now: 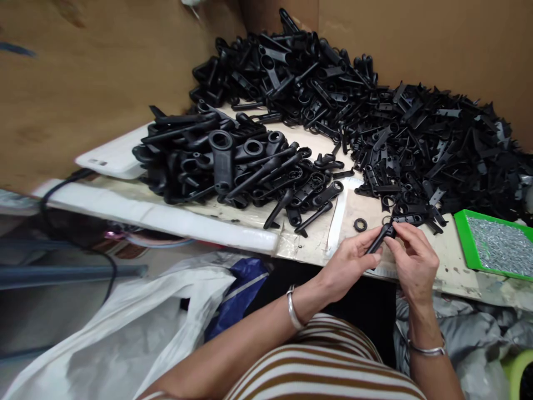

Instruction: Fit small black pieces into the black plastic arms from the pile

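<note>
1. Location: the slim, black, plastic-looking lever part (pixel 377 241) is between both hands, at the front edge of the pale worktop (pixel 452 265).
2. Left hand (pixel 347 260): fingers and thumb curled in, gripping the lower shaft.
3. Right hand (pixel 415 258): thumb and fingertips pinched on the upper end.
4. Handling: probably light, stiff and smooth, not fragile; the shaft should offer the surest hold.

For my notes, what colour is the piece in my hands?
The piece is black, best seen in the head view.
</note>
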{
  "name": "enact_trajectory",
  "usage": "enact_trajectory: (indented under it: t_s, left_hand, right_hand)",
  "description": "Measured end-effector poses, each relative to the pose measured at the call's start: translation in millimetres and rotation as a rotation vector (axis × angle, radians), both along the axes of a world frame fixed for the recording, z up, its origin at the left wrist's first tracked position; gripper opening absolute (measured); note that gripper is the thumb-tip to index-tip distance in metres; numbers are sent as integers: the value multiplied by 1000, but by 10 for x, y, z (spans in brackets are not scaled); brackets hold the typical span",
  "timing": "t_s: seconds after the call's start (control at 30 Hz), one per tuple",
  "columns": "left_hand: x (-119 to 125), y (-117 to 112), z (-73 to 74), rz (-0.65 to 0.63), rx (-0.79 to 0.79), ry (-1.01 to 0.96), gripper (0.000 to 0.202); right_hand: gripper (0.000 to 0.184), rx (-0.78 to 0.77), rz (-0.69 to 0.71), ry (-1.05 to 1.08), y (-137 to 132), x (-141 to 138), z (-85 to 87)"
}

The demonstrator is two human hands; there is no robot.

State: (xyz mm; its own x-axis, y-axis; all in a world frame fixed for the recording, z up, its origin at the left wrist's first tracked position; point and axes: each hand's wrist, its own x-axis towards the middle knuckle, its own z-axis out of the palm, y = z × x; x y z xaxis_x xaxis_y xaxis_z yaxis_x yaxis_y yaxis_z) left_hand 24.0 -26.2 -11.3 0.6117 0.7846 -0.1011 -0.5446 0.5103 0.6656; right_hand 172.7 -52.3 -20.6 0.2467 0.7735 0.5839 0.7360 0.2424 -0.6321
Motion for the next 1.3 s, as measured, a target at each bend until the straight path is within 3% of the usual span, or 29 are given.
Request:
enact_trajectory:
  t_s: [0.37, 0.53, 0.63, 0.77, 0.9, 1.03, 1.2, 1.3]
  left_hand:
    - [7, -5, -31, -42, -81, -51, 46]
    - [16, -44, -12, -20, -27, -37, 50]
    - [9, -68, -62, 2, 68, 54, 57]
    - [-39, -61, -116, 32, 312, 211, 62]
    - [-140, -36, -73, 80, 535, 374, 49]
    - [-242, -48, -41, 100, 613, 576, 31]
    - [-257, -130, -126, 50, 609, 592, 45]
    - [-246, -165, -153, 37, 608, 605, 40]
  right_hand:
    - [20, -29, -16, -160, -44, 30, -2]
    - [19, 29, -52, -125, -44, 0, -12]
    - [17, 15, -6, -111, -36, 12, -17]
    - [17, -38, 51, -47, -55, 43, 0]
    - [16, -134, 100, 105, -182, 22, 28]
    - [21, -294, 119, 233, -331, 21, 42]
    - [27, -468, 198, 263, -365, 42, 56]
    - [23, -477, 172, 201, -341, -80, 57]
